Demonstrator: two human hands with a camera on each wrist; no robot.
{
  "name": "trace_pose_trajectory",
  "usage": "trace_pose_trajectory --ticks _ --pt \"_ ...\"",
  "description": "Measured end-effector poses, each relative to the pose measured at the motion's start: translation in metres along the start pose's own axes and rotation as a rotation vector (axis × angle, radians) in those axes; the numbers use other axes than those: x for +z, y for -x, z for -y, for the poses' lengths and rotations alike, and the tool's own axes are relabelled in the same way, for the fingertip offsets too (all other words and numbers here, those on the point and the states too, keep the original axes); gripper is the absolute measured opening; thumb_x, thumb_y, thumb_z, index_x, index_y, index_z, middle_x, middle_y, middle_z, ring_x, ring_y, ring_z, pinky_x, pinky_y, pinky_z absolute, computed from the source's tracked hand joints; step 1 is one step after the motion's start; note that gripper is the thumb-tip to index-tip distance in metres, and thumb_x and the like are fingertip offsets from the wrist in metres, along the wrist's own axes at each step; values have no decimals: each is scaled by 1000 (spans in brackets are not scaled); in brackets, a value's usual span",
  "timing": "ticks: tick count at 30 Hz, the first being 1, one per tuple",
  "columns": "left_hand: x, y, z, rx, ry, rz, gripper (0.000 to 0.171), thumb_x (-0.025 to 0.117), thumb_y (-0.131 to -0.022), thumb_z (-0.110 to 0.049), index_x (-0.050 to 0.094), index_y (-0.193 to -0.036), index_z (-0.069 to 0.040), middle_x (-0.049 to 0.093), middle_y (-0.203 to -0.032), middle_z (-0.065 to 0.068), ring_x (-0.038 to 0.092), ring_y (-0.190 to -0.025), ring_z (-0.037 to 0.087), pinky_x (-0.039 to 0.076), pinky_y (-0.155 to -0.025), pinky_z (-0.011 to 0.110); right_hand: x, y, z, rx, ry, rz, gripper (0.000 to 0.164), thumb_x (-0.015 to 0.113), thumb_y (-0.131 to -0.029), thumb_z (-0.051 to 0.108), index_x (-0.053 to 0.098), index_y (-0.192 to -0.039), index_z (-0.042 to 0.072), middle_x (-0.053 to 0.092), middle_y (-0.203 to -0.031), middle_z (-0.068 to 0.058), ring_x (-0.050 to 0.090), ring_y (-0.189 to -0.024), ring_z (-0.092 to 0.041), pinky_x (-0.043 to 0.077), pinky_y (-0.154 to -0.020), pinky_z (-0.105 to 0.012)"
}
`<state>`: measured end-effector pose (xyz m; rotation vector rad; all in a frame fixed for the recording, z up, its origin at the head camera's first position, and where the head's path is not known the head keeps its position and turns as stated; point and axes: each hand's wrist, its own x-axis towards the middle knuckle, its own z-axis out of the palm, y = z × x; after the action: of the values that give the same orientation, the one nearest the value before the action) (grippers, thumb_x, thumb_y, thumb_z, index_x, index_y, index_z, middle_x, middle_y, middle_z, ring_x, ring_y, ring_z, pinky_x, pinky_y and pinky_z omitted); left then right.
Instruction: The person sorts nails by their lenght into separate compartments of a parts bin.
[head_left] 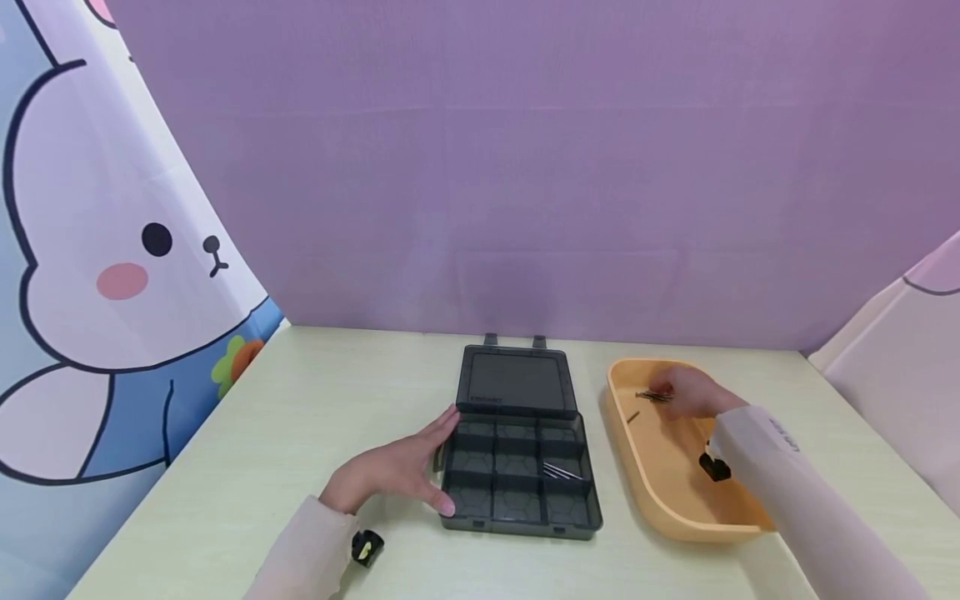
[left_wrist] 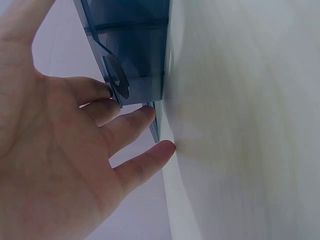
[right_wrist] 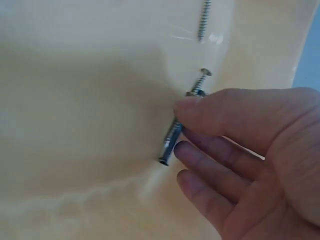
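A dark translucent compartment box (head_left: 517,527) stands on the table with its lid (head_left: 517,379) folded back. Along its left side lies my left hand (head_left: 401,469), fingers spread and extended, thumb at the front left corner. In the left wrist view the fingers (left_wrist: 132,127) touch or nearly touch the box wall (left_wrist: 132,55). Inside the orange tray (head_left: 637,475), my right hand (head_left: 686,392) pinches several metal screws (right_wrist: 172,140) between thumb and fingers. A loose screw (right_wrist: 204,20) lies on the tray floor nearby. Thin silver screws (head_left: 561,472) rest in the right middle compartment.
The pale table (head_left: 360,375) ends at a purple cloth backdrop (head_left: 525,208). A cartoon-printed cloth (head_left: 127,333) hangs on the left. The tray's raised rim (head_left: 626,446) stands a short way right of the box.
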<state>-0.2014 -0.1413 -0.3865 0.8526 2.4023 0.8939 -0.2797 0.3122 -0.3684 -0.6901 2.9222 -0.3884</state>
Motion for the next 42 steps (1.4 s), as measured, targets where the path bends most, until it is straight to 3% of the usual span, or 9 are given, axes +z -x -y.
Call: trace_pose_trajectory --ticks 5,12,20,30,35,42 --pt "-1 0 2 20 18 16 125 80 -69 -50 1 -152 -1 -8 -161 12 2 -148 32 19 -115 53 5 1 -3 -26 66 -62 28 63 -60 -5 67 -87 3 62 -78 -3 50 -70 -12 45 -65 -31" --pt "0 0 3 24 28 20 125 80 -69 -52 1 -152 -2 -9 -161 13 2 -148 32 19 -115 53 7 2 -5 33 41 -44 30 63 -58 -6 67 -87 2 64 -77 -3 57 -72 -14 49 -66 -31" --pt "0 0 1 11 22 9 122 82 -71 -42 1 -153 -2 -8 -161 12 3 -148 32 20 -115 53 10 1 -8 60 -67 11 22 58 -64 -8 65 -80 6 63 -75 0 54 -69 -9 45 -63 -24" --pt "-2 0 2 20 9 12 123 81 -71 -45 0 -152 -1 -9 -161 12 3 -148 32 20 -115 53 8 3 -5 119 -237 110 21 60 -64 -7 64 -81 3 60 -75 -1 50 -64 -11 44 -56 -24" --pt "-3 0 2 23 14 15 125 80 -70 -49 0 -152 -1 -8 -161 12 2 -148 32 19 -115 53 6 5 -2 104 -286 110 20 61 -63 -10 65 -81 -1 62 -74 -4 51 -62 -11 45 -53 -24" --pt "-2 -1 3 28 16 20 125 79 -70 -52 0 -152 -1 -9 -161 13 1 -148 32 18 -115 53 4 8 -2 51 -273 83 20 64 -61 -9 66 -79 0 64 -73 -3 53 -62 -10 47 -52 -23"
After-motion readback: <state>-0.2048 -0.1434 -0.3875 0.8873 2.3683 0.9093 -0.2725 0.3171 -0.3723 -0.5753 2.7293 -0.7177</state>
